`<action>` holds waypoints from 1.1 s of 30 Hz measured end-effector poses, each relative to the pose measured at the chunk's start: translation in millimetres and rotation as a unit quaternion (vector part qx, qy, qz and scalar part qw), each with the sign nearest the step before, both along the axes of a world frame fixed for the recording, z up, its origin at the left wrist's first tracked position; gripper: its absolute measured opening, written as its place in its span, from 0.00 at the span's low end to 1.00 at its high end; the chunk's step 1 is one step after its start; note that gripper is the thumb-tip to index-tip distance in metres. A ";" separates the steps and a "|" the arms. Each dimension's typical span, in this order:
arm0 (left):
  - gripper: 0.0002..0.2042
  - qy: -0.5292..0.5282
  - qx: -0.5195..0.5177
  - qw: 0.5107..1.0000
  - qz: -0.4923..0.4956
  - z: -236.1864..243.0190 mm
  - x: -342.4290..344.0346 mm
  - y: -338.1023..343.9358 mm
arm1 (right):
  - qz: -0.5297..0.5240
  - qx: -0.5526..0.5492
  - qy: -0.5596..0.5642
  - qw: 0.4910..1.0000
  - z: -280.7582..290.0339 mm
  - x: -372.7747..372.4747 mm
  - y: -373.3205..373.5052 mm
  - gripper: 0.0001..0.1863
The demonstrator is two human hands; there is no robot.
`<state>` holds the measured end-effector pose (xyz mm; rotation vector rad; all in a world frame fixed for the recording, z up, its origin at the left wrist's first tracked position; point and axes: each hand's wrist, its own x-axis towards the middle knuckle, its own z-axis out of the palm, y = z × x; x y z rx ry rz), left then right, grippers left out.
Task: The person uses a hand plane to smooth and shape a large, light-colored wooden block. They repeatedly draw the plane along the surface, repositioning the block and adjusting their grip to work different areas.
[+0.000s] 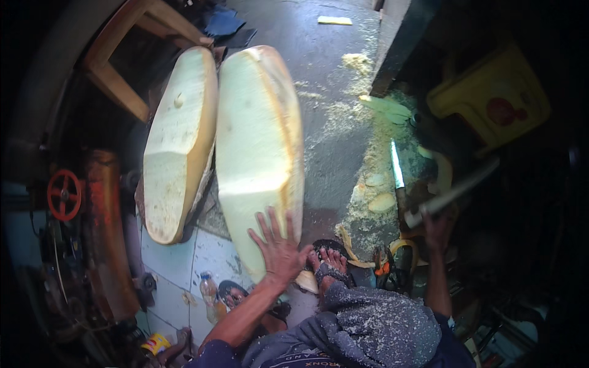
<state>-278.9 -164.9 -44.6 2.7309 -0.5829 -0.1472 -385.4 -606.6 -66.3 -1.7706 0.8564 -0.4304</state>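
Observation:
A long cream foam motorcycle seat pad (251,132) lies lengthwise before me, with a step across its middle. My left hand (279,253) rests on its near end, palm down, fingers spread. Off to the right, my right hand (437,230) is closed around a long pale blade-like tool (457,191), which slants up and away; the grip is dim and slightly blurred. Close to it on the floor lies a knife (397,165) with a bright blade and dark handle. Left of the first pad is a second, similar foam seat pad (178,138).
Foam crumbs (359,116) and offcuts litter the grey floor and my lap. A yellow plastic stool (491,101) stands at right, a wooden frame (116,55) at far left. Near my feet are a plastic bottle (210,294) and orange-handled tool (383,268). A red handwheel (64,195) is at left.

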 end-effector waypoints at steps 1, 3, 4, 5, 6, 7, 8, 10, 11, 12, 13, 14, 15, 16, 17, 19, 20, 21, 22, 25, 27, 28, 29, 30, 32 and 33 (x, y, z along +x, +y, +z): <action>0.58 -0.003 0.032 0.999 -0.029 -7.4 -11.2 -4.6 | 0.030 0.034 -0.025 0.999 3.4 30.1 16.1 0.41; 0.54 -0.015 0.068 0.997 -0.026 -19.6 -24.6 -14.0 | 0.071 0.109 -0.013 0.991 13.6 91.9 48.6 0.40; 0.53 -0.019 0.082 0.996 -0.032 -21.2 -27.7 -13.7 | 0.146 0.036 -0.059 0.987 20.8 119.9 66.0 0.40; 0.52 -0.025 0.102 0.994 -0.028 -21.4 -27.1 -12.7 | 0.172 -0.084 -0.053 0.980 28.4 144.8 83.8 0.40; 0.51 -0.035 0.138 0.989 -0.025 -17.7 -24.1 -7.0 | 0.242 -0.297 -0.108 0.918 35.8 166.2 101.9 0.41; 0.49 -0.023 0.136 0.990 -0.035 -12.1 -19.6 0.4 | 0.311 -0.282 -0.115 0.900 41.8 182.8 119.7 0.41; 0.48 -0.006 0.147 0.988 -0.047 -3.6 -14.4 12.3 | 0.347 -0.271 -0.119 0.890 47.2 195.8 137.6 0.41; 0.47 0.026 0.133 0.989 -0.062 16.3 -7.2 42.9 | 0.472 -0.308 -0.164 0.809 54.8 211.3 173.1 0.40; 0.46 0.037 0.106 0.991 -0.068 24.8 -3.5 61.0 | 0.517 -0.362 -0.081 0.772 57.6 215.1 190.1 0.38; 0.46 0.039 0.087 0.993 -0.072 30.1 -0.4 76.6 | 0.552 -0.425 0.026 0.717 59.3 216.8 206.1 0.36; 0.45 0.032 0.093 0.992 -0.077 32.9 1.2 90.8 | 0.551 -0.427 -0.041 0.716 60.0 216.8 220.9 0.36; 0.45 0.036 0.091 0.991 -0.092 32.7 -0.2 101.0 | 0.558 -0.430 -0.065 0.706 59.7 215.4 234.1 0.36; 0.44 0.030 0.099 0.990 -0.100 30.7 -2.5 109.8 | 0.597 -0.415 -0.087 0.681 58.5 212.9 245.6 0.36; 0.44 0.016 0.126 0.987 -0.099 27.0 -6.0 115.9 | 0.571 -0.435 -0.083 0.691 56.7 210.2 255.0 0.36; 0.42 0.025 0.105 0.989 -0.100 21.9 -10.8 119.0 | 0.578 -0.432 -0.089 0.686 54.4 207.3 262.3 0.36; 0.41 0.023 0.103 0.990 -0.096 11.9 -21.5 121.5 | 0.595 -0.420 -0.126 0.674 47.3 202.6 271.7 0.35; 0.41 0.035 0.111 0.988 -0.102 7.4 -24.6 121.5 | 0.583 -0.441 -0.098 0.675 43.3 200.1 273.6 0.37; 0.40 0.032 0.113 0.989 -0.094 5.2 -29.8 121.7 | 0.599 -0.438 -0.075 0.666 39.4 195.5 273.0 0.38; 0.40 0.032 0.111 0.988 -0.098 3.4 -32.1 120.9 | 0.627 -0.424 -0.053 0.652 35.5 191.9 269.6 0.40; 0.39 -0.008 0.123 0.988 -0.093 6.4 -37.9 119.1 | 0.530 -0.564 -0.038 0.632 23.7 210.1 239.9 0.36; 0.38 0.003 0.105 0.991 -0.081 10.7 -39.0 116.0 | 0.475 -0.586 -0.003 0.656 28.0 212.3 237.0 0.35; 0.38 -0.005 0.104 0.991 -0.081 13.5 -39.3 114.1 | 0.519 -0.556 -0.049 0.647 31.2 202.8 242.8 0.35; 0.37 0.003 0.088 0.994 -0.072 15.9 -38.6 111.8 | 0.557 -0.529 -0.098 0.632 33.5 193.0 248.4 0.36; 0.37 0.008 0.082 0.994 -0.067 18.9 -38.8 109.8 | 0.599 -0.500 -0.153 0.607 36.1 189.7 249.7 0.36; 0.38 0.015 0.091 0.993 -0.075 26.1 -38.4 106.2 | 0.598 -0.478 -0.043 0.642 42.5 190.7 245.2 0.35; 0.39 0.003 0.101 0.992 -0.082 29.0 -37.7 104.0 | 0.567 -0.498 -0.010 0.656 44.0 191.8 242.8 0.36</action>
